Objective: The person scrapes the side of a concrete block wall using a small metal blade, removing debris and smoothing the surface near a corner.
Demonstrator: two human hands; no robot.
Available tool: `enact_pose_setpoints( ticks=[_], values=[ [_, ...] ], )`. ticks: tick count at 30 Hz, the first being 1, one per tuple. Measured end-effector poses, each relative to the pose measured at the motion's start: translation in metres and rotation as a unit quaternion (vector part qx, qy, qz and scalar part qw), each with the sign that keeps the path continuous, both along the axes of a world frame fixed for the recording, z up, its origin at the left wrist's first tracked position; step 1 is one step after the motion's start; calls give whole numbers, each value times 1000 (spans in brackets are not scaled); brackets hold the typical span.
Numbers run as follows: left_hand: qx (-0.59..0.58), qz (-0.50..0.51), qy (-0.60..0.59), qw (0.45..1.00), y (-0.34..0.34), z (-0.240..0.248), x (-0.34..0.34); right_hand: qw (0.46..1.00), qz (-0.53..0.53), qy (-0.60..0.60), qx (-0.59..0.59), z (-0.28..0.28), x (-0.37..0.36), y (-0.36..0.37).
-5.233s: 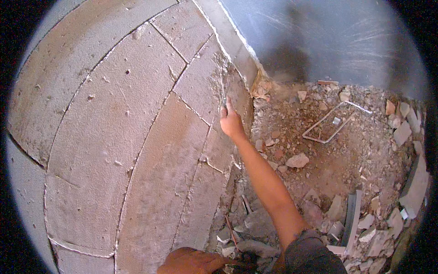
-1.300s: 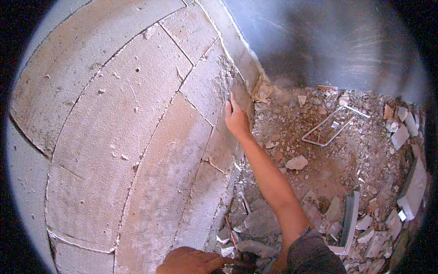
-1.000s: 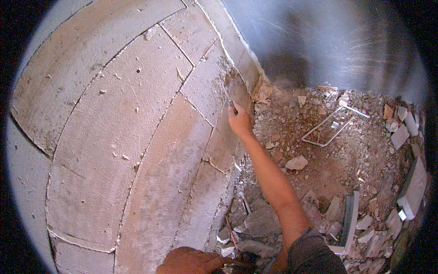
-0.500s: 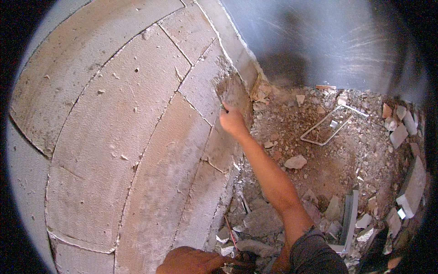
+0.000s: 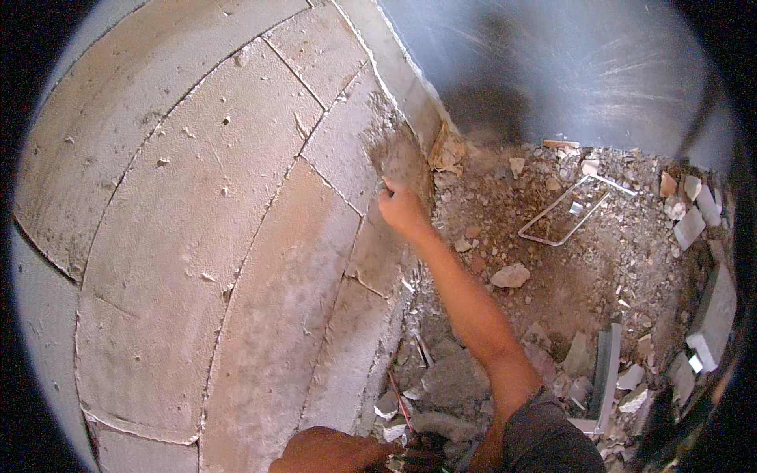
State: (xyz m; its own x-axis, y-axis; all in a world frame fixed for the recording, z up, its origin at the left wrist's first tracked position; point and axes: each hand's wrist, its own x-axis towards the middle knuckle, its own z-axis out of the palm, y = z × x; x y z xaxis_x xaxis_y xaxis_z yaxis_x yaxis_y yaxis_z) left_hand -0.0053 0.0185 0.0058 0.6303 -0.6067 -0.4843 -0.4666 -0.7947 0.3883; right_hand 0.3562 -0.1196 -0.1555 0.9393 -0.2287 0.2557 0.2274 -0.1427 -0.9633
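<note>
My right hand (image 5: pixel 402 206) is closed in a fist on a slim hand tool (image 5: pixel 385 188). Only a small dark end and a thin edge of the tool show, so its kind is unclear. It is held against the block wall (image 5: pixel 260 260), just below a rough, dark grey smeared patch (image 5: pixel 390 146) near the corner. My left arm (image 5: pixel 327 451) crosses low at the bottom edge. Its hand runs into a dark shape (image 5: pixel 426 453) there, and the fingers cannot be made out.
Rubble and dust cover the ground right of the wall. A thin white rectangular frame (image 5: pixel 540 240) lies on it, with a pale stone (image 5: pixel 510 276) nearby. A grey channel piece (image 5: pixel 605 378) and broken slabs (image 5: pixel 714 319) lie at right. A smooth grey surface (image 5: pixel 568 71) rises beyond.
The view has shifted very slightly. My right hand stays at nearly the same spot on the wall, and the dark shape by my left arm looks a little different.
</note>
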Motion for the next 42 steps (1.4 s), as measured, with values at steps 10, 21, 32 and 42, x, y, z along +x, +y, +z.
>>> enact_pose_setpoints(
  ticks=[10,21,32,42],
  values=[
    [50,-25,-21,998,-3,-6,-3,1000,29,5,-6,0,-1,-1],
    [46,9,-6,999,-9,-6,-2,997,69,-4,-33,7,-1,-7],
    [52,-9,37,998,-29,17,7,999,37,-25,-26,11,0,-10],
    [13,4,75,997,-39,27,11,998,35,44,14,3,3,-1]
  ],
)
